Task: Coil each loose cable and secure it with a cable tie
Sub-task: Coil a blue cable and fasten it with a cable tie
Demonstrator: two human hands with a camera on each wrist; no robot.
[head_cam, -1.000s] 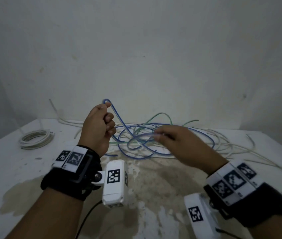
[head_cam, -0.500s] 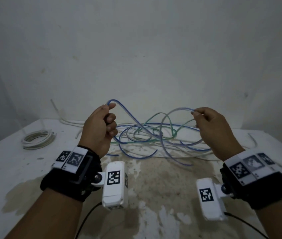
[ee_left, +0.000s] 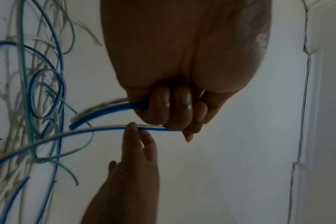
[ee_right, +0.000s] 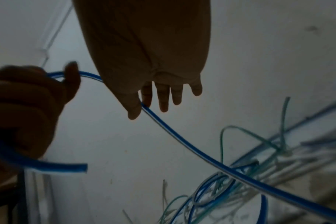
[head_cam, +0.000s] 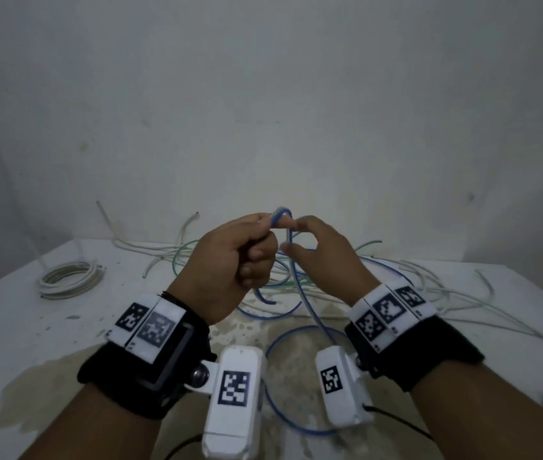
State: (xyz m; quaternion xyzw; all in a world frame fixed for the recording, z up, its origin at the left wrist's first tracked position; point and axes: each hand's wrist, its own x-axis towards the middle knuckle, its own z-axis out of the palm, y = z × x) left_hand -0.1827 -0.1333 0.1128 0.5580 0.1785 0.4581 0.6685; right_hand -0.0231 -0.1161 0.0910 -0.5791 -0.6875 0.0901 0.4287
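Note:
A blue-and-white cable [head_cam: 310,313] rises from the table into my left hand [head_cam: 246,257], which grips it in a fist and holds a small bend of it at the top. The cable's cut end [ee_right: 82,167] hangs below that fist. My right hand [head_cam: 316,247] is right beside the left. Its fingers are nearly straight, and the cable [ee_right: 182,136] passes between its thumb and forefinger [ee_right: 133,109] in a light pinch. In the left wrist view my left hand [ee_left: 173,109] is curled round the cable [ee_left: 105,110], and my right hand [ee_left: 134,144] holds the strand just below.
A tied white coil [head_cam: 70,280] lies at the table's back left. A tangle of loose green and white cables [head_cam: 396,287] spreads behind my hands and off to the right. A blue loop [head_cam: 275,403] lies on the stained white table [head_cam: 31,343] near my wrists. A wall stands close behind.
My right hand has swept left with the blue strand and met my left hand, which has shifted right. A new blue loop now hangs down toward the table.

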